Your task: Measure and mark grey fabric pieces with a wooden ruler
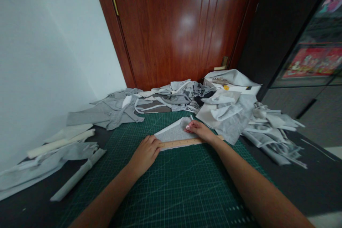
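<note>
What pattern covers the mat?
The mat has a pale grid on green, best seen in the head view.

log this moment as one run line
left hand: on ruler end | right hand: holding small pale object | grey fabric: under ruler, on green mat

Below frame centre, a pale wooden ruler (pixel 180 143) crosses a white-edged grey fabric piece (pixel 171 134); a small whitish object (pixel 187 127) shows higher up.

ruler (pixel 181 143) markings too small; door (pixel 165 28) top cropped.
</note>
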Tool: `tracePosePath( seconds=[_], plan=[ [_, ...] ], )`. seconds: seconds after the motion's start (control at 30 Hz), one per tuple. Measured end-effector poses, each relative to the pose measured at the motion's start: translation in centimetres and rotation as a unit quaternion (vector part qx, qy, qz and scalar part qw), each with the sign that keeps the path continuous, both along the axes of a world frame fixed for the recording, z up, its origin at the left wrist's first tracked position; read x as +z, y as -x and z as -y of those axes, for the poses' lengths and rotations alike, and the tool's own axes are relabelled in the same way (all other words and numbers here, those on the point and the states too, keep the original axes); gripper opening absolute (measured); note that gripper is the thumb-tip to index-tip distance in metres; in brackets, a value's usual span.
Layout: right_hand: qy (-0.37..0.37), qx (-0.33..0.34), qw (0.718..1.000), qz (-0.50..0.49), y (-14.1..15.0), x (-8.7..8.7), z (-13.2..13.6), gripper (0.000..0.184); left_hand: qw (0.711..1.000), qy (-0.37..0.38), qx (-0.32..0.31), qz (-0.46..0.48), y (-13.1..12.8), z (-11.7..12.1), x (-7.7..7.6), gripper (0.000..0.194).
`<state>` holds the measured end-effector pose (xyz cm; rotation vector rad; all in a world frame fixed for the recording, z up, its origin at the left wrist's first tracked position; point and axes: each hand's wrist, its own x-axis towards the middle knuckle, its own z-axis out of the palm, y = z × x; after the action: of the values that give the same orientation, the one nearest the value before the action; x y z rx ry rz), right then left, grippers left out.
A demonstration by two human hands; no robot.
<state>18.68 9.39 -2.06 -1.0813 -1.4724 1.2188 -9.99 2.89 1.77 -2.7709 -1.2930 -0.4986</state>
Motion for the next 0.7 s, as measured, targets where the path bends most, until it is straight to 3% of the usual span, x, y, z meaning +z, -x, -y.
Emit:
tracePosePath(
  seconds=[0.47, 0.7],
  plan=[
    [0.001, 0.004, 1.000, 0.002, 0.0, 0.3, 0.2, 0.035, 1.000, 0.004, 0.010, 0.000, 0.0, 0.2, 0.1, 0.019],
    [-0.011, 0.001, 1.000, 0.003, 0.1, 0.4, 0.3, 0.035, 0.999, -0.022, -0.020, 0.018, -2.6, 2.7, 0.1, 0.026]
  ],
)
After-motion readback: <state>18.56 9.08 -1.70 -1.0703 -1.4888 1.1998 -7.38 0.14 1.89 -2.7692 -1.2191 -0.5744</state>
